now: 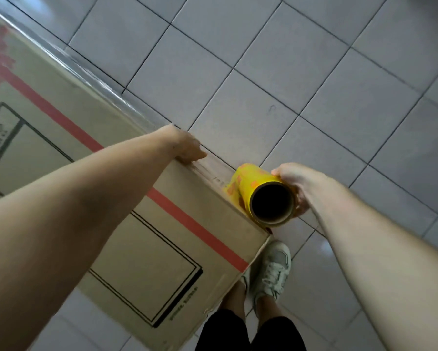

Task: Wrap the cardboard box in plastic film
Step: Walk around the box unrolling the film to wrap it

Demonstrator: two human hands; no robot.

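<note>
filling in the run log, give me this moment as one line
step: wrapping | left hand: presses film on box top edge | right hand: grips yellow roll at box corner | film: along far side

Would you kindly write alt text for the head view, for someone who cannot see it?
A person's right hand grips a yellow roll of plastic film at the corner of a cardboard box, while the left hand rests on the box's film-covered edge. The box stands on a grey tiled floor.

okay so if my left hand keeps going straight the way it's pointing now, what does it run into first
Probably the yellow film roll. Your left hand rests on the cardboard box top edge, fingers pointing along it toward the roll your right hand grips. Depth is unclear; it could pass beside.
</note>
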